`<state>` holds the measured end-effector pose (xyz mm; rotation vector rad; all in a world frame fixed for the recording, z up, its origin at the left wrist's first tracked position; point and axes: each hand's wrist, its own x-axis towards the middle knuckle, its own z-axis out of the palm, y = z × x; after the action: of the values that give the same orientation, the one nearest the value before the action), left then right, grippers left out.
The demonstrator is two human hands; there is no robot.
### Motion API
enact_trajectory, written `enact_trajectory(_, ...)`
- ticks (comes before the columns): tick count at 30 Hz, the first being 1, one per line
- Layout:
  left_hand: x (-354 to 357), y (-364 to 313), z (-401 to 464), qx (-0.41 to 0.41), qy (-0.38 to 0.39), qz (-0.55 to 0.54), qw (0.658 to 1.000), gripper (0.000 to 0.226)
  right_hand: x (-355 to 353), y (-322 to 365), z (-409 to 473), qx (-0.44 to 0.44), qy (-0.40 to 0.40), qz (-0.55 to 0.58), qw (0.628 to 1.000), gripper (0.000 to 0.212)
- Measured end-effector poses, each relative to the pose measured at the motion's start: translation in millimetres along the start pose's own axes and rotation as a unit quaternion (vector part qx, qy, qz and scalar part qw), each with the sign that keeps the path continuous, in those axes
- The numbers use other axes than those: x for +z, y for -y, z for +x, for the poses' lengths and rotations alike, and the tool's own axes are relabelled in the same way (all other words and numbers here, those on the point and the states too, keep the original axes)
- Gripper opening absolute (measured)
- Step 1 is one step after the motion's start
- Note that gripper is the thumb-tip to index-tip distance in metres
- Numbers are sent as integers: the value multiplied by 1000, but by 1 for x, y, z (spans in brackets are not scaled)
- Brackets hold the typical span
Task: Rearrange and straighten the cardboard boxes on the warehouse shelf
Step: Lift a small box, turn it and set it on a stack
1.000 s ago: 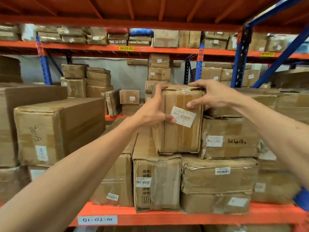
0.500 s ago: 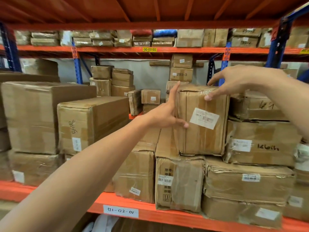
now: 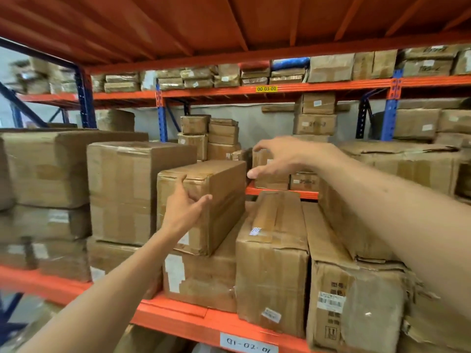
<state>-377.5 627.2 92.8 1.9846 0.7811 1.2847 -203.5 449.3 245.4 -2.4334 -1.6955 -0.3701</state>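
A mid-size cardboard box (image 3: 219, 200) lies on top of a lower box (image 3: 204, 276) in the middle of the shelf. My left hand (image 3: 184, 211) is open with fingers apart at this box's front right corner; I cannot tell whether it touches. My right hand (image 3: 277, 159) is open too, fingers spread, hovering above and beyond the box's far right end with nothing in it. Two long boxes (image 3: 274, 250) lie lengthwise to the right, and my right forearm hides part of the boxes behind them.
A taller box (image 3: 122, 192) stands just left of the mid-size one, with big boxes (image 3: 51, 169) further left. The orange front beam (image 3: 178, 317) carries a white label (image 3: 248, 345). More boxes fill the rear rack (image 3: 314, 123). The orange upper deck (image 3: 229, 26) is close overhead.
Both hands have let go of the upright labelled box and moved left. The view has swung left and closer. Both hands are now open at the mid-size box.
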Motion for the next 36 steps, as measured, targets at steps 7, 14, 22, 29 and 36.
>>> enact_trajectory(7, -27, 70, -19, -214, 57, 43, 974, 153, 53, 78, 71, -61, 64, 13, 996, 101)
enact_trajectory(14, -15, 81, -28, -274, 106, 17, 956, 170, 69, 111, 111, -87, 97, -4, 991, 105)
enact_trajectory(22, -5, 105, -18, -304, 40, -48, 951, 155, 60, 133, 142, -61, 171, -70, 981, 126)
enact_trajectory(29, -4, 129, -7, -311, 22, -224, 923, 153, 56, 152, 156, 29, 219, -100, 970, 130)
enact_trajectory(36, -7, 130, 6, -334, 69, -310, 887, 157, 71, 177, 160, 179, 227, -33, 957, 142)
